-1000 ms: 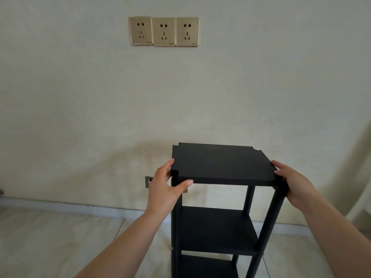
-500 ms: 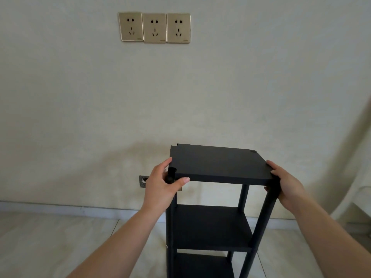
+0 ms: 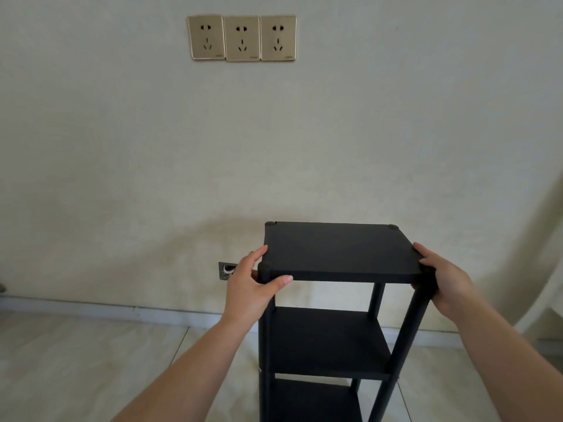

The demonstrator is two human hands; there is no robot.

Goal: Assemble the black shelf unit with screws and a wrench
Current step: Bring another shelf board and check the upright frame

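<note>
The black shelf unit (image 3: 332, 342) stands upright on the floor in front of a wall, with its top board (image 3: 338, 249) sitting level on four round posts. My left hand (image 3: 248, 287) grips the near left corner of the top board, thumb along its front edge and fingers on the left side. My right hand (image 3: 446, 278) grips the near right corner, fingers wrapped round the post top. Two lower shelves show beneath. No screws or wrench are in view.
A cream wall stands close behind the shelf unit, with three gold wall sockets (image 3: 242, 38) high up and a small open wall box (image 3: 227, 271) low at the left. Pale floor tiles (image 3: 76, 370) spread below. A white object (image 3: 545, 300) stands at the right edge.
The top board has dropped onto the posts: its notched corners now sit filled by the post tops. My hands stayed on the near corners.
</note>
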